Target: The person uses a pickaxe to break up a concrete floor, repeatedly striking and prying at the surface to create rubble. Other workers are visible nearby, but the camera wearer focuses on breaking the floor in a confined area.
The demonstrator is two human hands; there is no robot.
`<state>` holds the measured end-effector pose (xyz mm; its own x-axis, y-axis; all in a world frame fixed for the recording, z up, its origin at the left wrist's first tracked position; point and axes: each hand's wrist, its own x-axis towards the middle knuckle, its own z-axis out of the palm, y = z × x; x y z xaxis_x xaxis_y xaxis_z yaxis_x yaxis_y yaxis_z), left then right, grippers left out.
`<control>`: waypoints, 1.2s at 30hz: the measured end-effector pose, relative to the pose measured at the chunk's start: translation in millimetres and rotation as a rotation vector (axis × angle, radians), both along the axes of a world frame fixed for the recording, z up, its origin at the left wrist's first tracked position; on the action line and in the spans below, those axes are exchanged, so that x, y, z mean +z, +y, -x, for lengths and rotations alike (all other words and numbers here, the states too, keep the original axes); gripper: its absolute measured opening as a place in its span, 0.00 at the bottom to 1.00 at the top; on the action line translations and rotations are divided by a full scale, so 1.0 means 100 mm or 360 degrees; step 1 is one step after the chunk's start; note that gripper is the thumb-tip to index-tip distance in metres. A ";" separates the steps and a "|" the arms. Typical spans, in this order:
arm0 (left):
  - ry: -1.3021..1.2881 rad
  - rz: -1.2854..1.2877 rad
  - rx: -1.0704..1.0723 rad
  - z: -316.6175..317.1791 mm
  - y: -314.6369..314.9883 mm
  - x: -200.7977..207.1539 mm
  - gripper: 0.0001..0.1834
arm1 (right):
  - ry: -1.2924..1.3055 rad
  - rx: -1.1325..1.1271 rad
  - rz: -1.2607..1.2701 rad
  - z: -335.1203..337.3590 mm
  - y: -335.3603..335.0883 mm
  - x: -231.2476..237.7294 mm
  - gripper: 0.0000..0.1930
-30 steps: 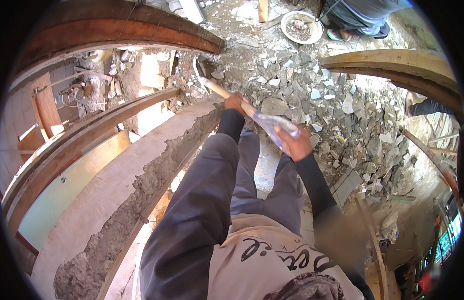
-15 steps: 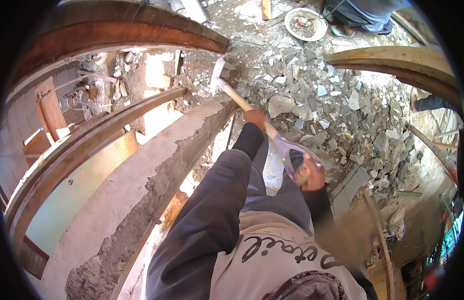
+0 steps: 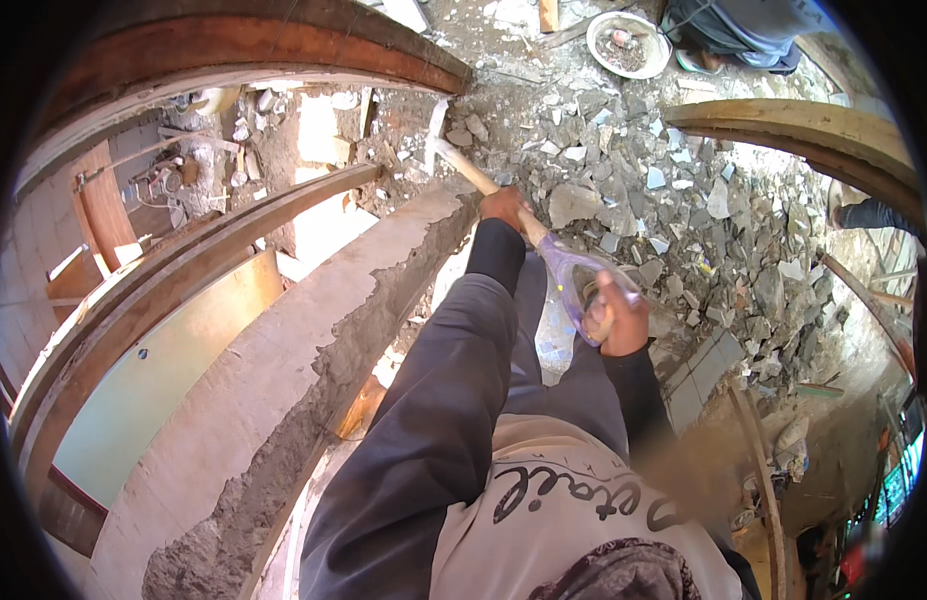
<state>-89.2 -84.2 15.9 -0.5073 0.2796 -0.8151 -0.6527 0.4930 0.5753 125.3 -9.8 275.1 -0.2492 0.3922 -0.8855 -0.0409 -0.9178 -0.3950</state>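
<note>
A room with broken masonry, seen from above. Grey rubble [image 3: 739, 270] and pale tile fragments cover much of the dirt floor [image 3: 494, 65]. On the left, a pale plastered wall [image 3: 234, 400] has a ragged, rough grey edge. Beside it are a brown wooden frame [image 3: 214, 240] and a smooth pale-green panel [image 3: 174, 370]. A reddish-brown beam [image 3: 254, 50] curves across the upper left; a lighter timber [image 3: 784, 122] juts in from the right. Sunlight [image 3: 329, 230] whitens patches of ground. The blurred blue-green brightness [image 3: 899, 490] at lower right may be an opening.

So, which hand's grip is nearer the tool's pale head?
The left hand's grip: it is on the wooden shaft, closer to the pale head. The right hand's grip is farther back, at the purple looped handle.
</note>
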 end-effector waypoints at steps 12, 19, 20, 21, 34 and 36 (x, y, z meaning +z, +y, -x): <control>0.1036 0.0447 -0.2173 -0.57 -0.34 -0.15 0.09 | -0.0006 -0.0484 0.0473 -0.31 -0.53 0.27 0.16; -0.0298 0.0304 0.0209 -0.44 0.10 -0.01 0.09 | 0.0368 -0.0327 0.0169 -0.21 -0.39 0.04 0.16; -0.0184 0.0299 0.0002 -0.44 0.13 0.02 0.08 | 0.0252 -0.0320 0.0207 -0.21 -0.40 0.07 0.16; -0.0083 0.0188 -0.0241 -0.45 0.14 0.06 0.07 | 0.0144 -0.0328 0.0224 -0.23 -0.40 0.11 0.16; -0.0673 0.0090 -0.0447 -1.96 0.53 0.89 0.09 | -0.0397 -0.0507 0.0124 -1.47 -0.14 1.03 0.10; -0.0875 -0.0024 0.0184 -2.27 0.52 0.84 0.07 | -0.0435 -0.0376 0.0045 -1.67 -0.13 1.18 0.10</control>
<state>137.7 -32.3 100.1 -0.0368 0.2610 -0.9646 -0.9077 0.3950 0.1415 292.5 -23.2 393.5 0.0930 0.3849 -0.9183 -0.1497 -0.9064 -0.3951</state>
